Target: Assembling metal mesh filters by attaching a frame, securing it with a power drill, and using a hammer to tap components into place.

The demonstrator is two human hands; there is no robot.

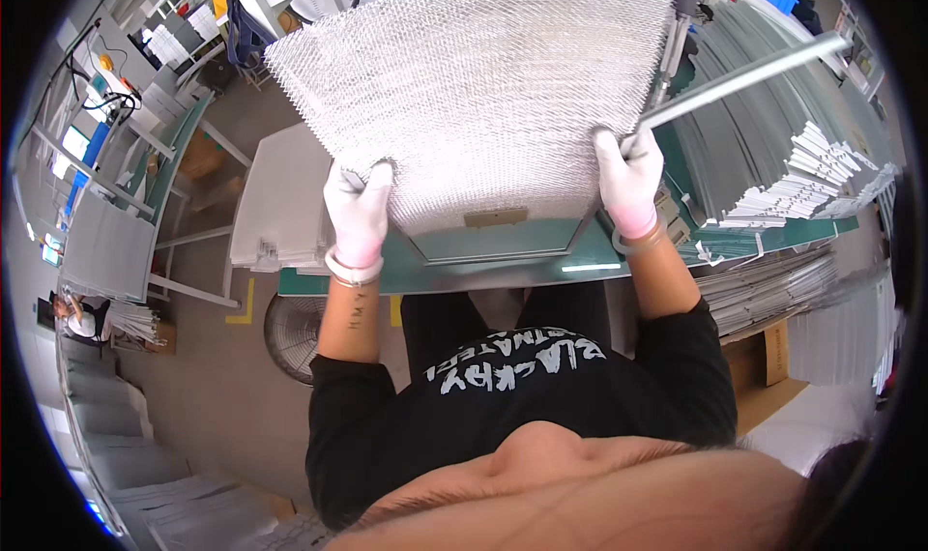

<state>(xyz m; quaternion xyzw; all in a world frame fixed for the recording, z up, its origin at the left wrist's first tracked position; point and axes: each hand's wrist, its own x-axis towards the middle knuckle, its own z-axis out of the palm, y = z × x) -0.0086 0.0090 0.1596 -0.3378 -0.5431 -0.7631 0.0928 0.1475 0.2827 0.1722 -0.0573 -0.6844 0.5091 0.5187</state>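
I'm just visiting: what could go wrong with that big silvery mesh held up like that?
The silvery mesh sheet is gripped at its near edge by the left hand and right hand, so its broad far part might sag or bend. Its right edge looks close to a slim metal device and could catch on it. The long pale bar sticks out beside the right hand and might get knocked.
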